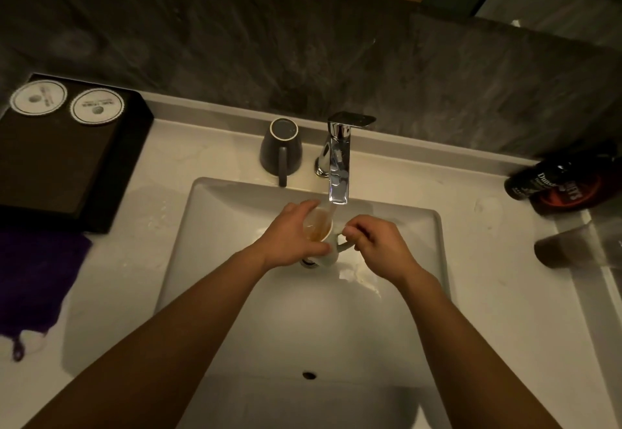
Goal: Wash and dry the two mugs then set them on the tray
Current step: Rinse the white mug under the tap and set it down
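A white mug (323, 231) with brownish liquid inside is held over the sink basin (235, 294), just under the chrome faucet (338, 163) spout. My left hand (292, 239) wraps around the mug's body from the left. My right hand (377, 247) pinches the mug's handle on the right. A second mug (281, 146), dark grey, stands upside down on the counter left of the faucet, handle toward me. The dark tray (64, 173) sits on the counter at far left with two round white coasters on it.
A purple cloth (37, 280) lies on the counter in front of the tray. A dark pump bottle (555, 179) lies at the right edge, with a blurred glass (568, 247) below it. Water spots mark the white counter. A dark stone wall rises behind.
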